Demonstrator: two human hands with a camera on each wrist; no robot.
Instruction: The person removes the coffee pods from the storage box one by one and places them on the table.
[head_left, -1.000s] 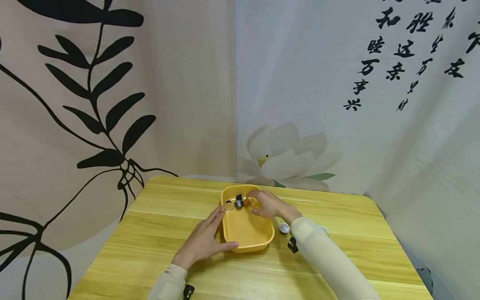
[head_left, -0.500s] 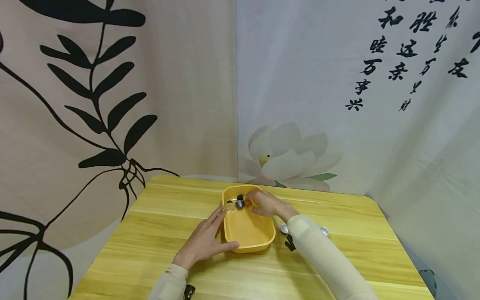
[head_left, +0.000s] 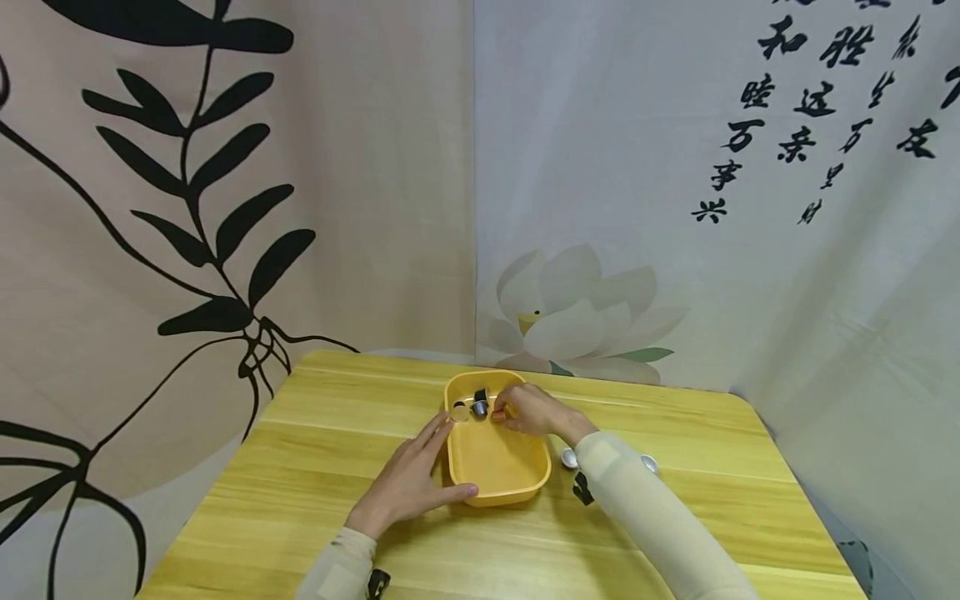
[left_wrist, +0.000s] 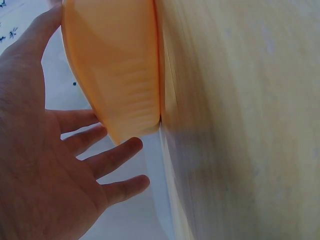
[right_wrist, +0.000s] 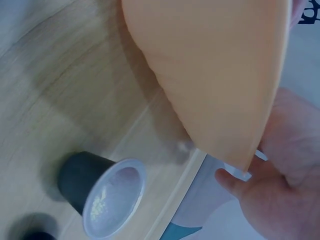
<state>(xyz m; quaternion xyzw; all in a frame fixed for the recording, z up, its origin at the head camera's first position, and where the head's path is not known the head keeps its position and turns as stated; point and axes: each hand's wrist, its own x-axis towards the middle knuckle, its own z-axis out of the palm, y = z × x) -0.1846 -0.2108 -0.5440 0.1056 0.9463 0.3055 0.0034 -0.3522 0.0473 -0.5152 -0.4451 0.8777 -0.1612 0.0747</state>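
A yellow plastic tray (head_left: 495,471) stands on the wooden table. My left hand (head_left: 408,483) rests against its left side with fingers straight, fingertips and thumb at the rim; the left wrist view shows these spread fingers beside the tray wall (left_wrist: 115,60). Inside the tray's far end, my right hand (head_left: 536,410) pinches a small orange coffee capsule (head_left: 498,416). Just left of it lie dark and silver capsules (head_left: 480,408) and a gold-topped capsule (head_left: 459,412). In the right wrist view the tray wall hides the right fingertips and what they hold.
On the table right of the tray lies a capsule with a white rim (head_left: 569,457), with another (head_left: 649,463) beyond the right forearm. Up close, one shows a dark body (right_wrist: 82,180) and lies on its side. A printed curtain (head_left: 390,208) hangs behind the table.
My right fingers have closed on the orange capsule and shifted it slightly toward me and right, away from the dark ones. The left hand keeps its place at the tray.
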